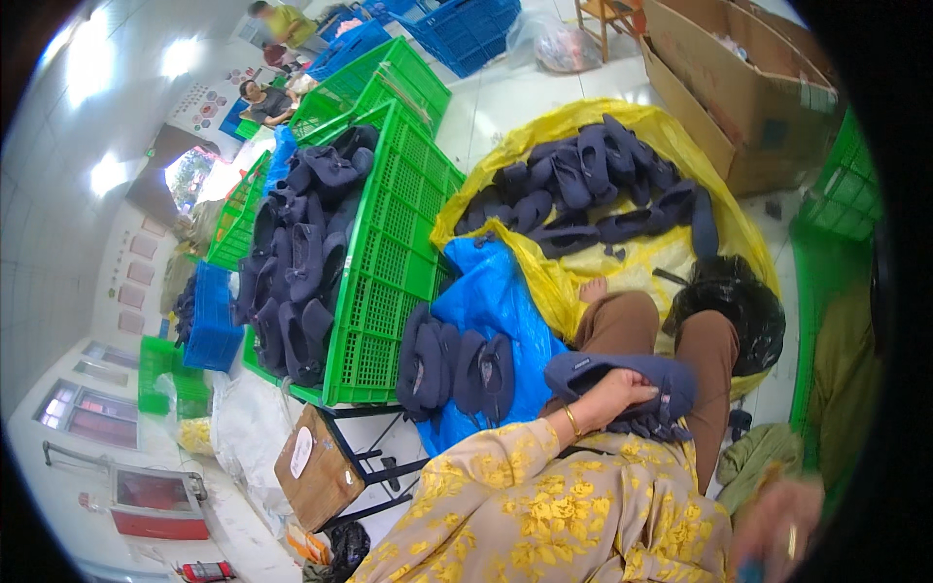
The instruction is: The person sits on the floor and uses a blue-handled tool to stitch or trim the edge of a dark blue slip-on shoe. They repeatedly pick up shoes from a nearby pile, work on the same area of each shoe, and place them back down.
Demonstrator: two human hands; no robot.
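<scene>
My left hand (622, 396), a bracelet at its wrist, pinches the opening edge of a dark navy cloth shoe (671, 384) over my lap. The shoe lies on its side with its toe to the right. More dark fabric (653, 426) bunches beneath it, its kind hard to make out. My right hand (782, 520) is at the lower right, smeared by motion, with a ring on one finger. A bit of blue (749, 569) shows below that hand, too blurred to name. Several matching shoes (457, 374) stand on a blue plastic sheet (501, 291) to the left of my knees.
A yellow sack (753, 228) ahead of me lies spread wide with many navy shoes in it. A green crate (389, 262) heaped with shoes stands at left, beside a wooden stool (316, 466). A black bag (743, 311) and cardboard boxes (748, 107) are at right. People sit farther off.
</scene>
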